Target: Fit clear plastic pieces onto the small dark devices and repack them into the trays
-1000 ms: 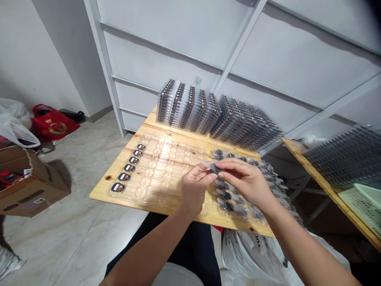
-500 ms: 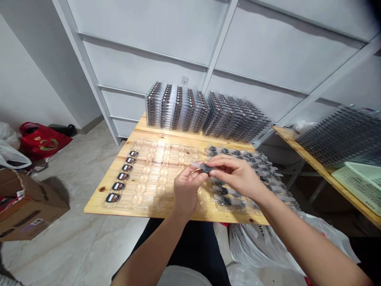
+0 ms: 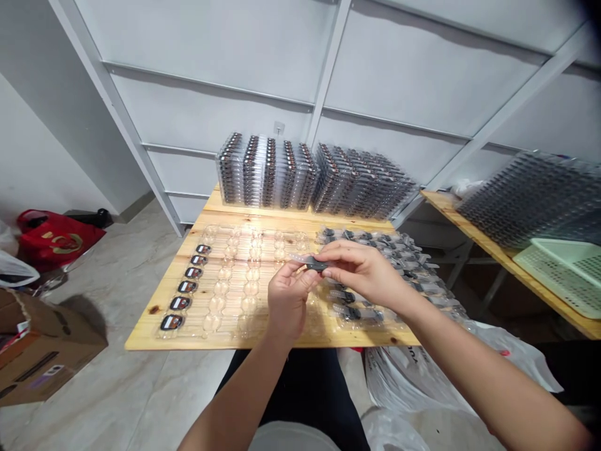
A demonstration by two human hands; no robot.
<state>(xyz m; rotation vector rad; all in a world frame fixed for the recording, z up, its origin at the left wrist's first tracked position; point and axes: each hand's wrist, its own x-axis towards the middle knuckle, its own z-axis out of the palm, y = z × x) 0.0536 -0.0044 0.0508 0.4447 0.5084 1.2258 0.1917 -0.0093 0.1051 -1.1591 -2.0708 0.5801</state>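
Note:
Between both hands, above the table, is a small watch with a dark case [image 3: 315, 264] and a pale translucent strap. My left hand [image 3: 287, 300] is closed on its left side, thumb and fingers pinching near the strap. My right hand [image 3: 364, 275] grips the right end of the case between thumb and fingertips. Below lies a clear plastic tray [image 3: 213, 307] whose left column holds several square watch faces [image 3: 181, 303]. At the right, partly under my right forearm, a second tray carries several dark watches with translucent straps [image 3: 359, 313].
Tall stacks of filled clear trays [image 3: 267, 172] stand along the back of the wooden table [image 3: 145, 326]. Another bench at the right bears more stacked trays [image 3: 530, 194] and a pale green basket [image 3: 558, 269]. A cardboard box [image 3: 51, 344] and red bag [image 3: 61, 241] sit on the left floor.
The camera view has shifted slightly, so the scene sits a little differently in frame. Both hands keep their hold on the watch, with barely any change in pose.

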